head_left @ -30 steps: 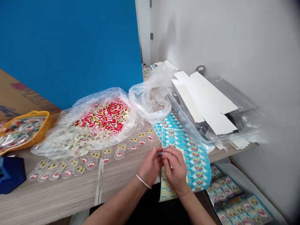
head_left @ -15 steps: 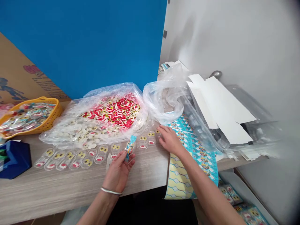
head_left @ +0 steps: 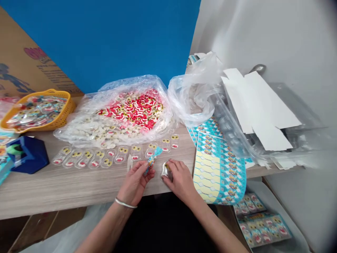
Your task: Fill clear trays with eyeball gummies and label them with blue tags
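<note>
Pinched between the fingers of my left hand (head_left: 135,181) is a blue printed sticker (head_left: 157,152), its top end sticking up and tilted right. My right hand (head_left: 181,180) has its fingers and thumb around a small clear plastic blister (head_left: 165,171) near the table's front edge; part of it is hidden under the hand. Behind my hands lies a row of similar filled blisters (head_left: 83,159), with yellow eye-shaped and red-and-white mouth-shaped pieces inside. To the right, a sheet of blue stickers (head_left: 228,168) shows a partly peeled yellow backing and overhangs the edge.
A large clear bag (head_left: 131,116) of red, white and yellow pieces lies open behind the row. At left stand a yellow basket (head_left: 61,117) of packed blisters and a dark blue tape dispenser (head_left: 33,158). White card strips (head_left: 263,105) lie on plastic trays at right.
My right hand has come from the right end of the row toward me, with a blister now in its fingers. My left hand still pinches the sticker. The view has shifted.
</note>
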The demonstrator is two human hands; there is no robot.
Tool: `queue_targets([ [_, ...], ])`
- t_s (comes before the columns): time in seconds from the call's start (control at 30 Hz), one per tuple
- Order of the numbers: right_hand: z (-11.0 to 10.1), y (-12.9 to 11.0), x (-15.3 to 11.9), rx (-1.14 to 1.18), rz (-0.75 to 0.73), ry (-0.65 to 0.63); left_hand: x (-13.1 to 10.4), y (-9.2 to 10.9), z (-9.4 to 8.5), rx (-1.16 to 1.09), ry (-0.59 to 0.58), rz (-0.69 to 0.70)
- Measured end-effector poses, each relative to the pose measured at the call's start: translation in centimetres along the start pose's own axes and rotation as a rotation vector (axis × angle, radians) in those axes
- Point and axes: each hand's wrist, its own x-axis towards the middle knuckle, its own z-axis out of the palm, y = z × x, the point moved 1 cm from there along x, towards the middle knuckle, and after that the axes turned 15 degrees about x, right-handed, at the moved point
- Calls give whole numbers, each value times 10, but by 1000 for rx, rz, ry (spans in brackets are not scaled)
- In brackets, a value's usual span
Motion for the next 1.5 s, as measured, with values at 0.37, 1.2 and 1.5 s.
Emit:
queue_targets([
  [0.37,-52,-12,-4,408,58,112,-3,3,-8,839,-364,140],
  [1.2,-3,-10,4,346,409,-65,30,0,13,1526,-181,407],
  [1.5,3,-18,6,139,419,-187,23,-10,18,1716,-23,571],
])
